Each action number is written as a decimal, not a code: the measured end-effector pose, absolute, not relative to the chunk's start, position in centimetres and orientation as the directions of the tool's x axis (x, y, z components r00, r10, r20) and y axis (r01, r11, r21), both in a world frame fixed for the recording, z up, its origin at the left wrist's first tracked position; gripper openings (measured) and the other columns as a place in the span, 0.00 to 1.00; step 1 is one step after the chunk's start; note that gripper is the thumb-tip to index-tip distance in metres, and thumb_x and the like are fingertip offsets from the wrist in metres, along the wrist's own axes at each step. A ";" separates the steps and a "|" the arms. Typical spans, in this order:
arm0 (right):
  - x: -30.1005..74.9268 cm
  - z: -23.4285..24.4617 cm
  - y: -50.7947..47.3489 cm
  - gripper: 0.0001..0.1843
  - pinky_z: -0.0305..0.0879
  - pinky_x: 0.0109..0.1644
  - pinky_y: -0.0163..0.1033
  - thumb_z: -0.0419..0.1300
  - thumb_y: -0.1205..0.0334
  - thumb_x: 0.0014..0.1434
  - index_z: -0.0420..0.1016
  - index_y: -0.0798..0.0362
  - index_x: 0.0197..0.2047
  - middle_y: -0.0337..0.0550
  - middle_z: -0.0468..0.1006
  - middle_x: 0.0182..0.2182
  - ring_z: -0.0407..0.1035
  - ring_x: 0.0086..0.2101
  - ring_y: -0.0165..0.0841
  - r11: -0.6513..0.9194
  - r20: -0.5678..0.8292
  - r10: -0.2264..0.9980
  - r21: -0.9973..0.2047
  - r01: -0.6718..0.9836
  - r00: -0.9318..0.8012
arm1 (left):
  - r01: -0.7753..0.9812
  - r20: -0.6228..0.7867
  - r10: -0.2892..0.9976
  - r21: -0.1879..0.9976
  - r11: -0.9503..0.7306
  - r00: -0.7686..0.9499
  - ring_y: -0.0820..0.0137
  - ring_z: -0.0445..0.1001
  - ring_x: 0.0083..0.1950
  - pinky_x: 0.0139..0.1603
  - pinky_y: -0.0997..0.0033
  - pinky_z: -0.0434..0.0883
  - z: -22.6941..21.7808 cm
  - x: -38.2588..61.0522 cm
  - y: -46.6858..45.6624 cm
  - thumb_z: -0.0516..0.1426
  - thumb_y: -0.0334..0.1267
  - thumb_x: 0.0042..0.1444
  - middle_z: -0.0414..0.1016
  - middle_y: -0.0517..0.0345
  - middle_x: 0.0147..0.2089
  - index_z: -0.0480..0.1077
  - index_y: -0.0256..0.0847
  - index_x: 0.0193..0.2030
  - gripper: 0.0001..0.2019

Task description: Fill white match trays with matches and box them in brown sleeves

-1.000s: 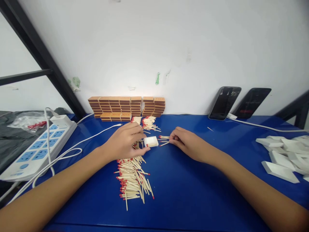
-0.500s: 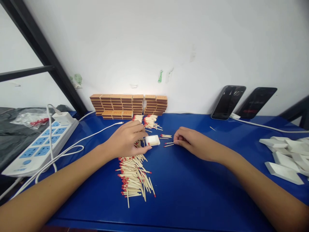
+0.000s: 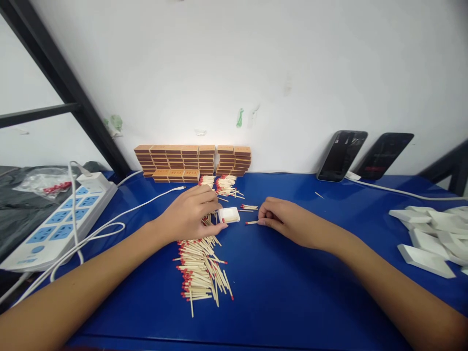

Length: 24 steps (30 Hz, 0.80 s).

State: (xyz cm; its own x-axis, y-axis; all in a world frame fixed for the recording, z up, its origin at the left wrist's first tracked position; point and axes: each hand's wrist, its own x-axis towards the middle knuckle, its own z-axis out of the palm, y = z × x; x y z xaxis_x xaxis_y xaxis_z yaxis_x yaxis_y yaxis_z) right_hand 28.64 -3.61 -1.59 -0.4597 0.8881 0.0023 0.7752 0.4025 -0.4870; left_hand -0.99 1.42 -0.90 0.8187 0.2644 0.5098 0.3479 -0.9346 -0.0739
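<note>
My left hand (image 3: 195, 212) grips a small white matchbox tray (image 3: 229, 214) between thumb and fingers. At least one red-tipped match lies along the tray's near side. Level with it on the right, my right hand (image 3: 280, 217) is closed in a pinch on a match (image 3: 251, 223), whose red head points left toward the tray. A few matches (image 3: 249, 207) lie on the table just beyond those fingertips. Below and partly under my left hand spreads a large heap of loose matches (image 3: 199, 270). Another pile of matches (image 3: 225, 185) lies behind the tray.
Stacked brown matchboxes (image 3: 168, 158) stand against the wall. At left are a power strip (image 3: 62, 229) and white cables. Two phones (image 3: 341, 156) lean on the wall at right. White trays (image 3: 426, 261) are piled at the right edge of the blue table (image 3: 285, 302).
Two matches showed at my right fingertips before; now only one shows, and the hand sits slightly nearer the tray. My left hand still holds the tray. The whole view has shifted slightly.
</note>
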 end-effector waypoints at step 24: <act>25.4 -2.3 -5.3 0.05 0.63 0.37 0.37 0.58 0.62 0.69 0.75 0.50 0.41 0.41 0.74 0.37 0.68 0.34 0.31 0.519 0.274 0.853 -0.526 0.674 -0.443 | 0.272 0.560 0.250 0.045 -0.961 0.790 0.65 0.74 0.39 0.41 0.61 0.74 -1.3 0.2 0.1 0.64 0.46 0.60 0.78 0.51 0.38 0.77 0.36 0.43 0.13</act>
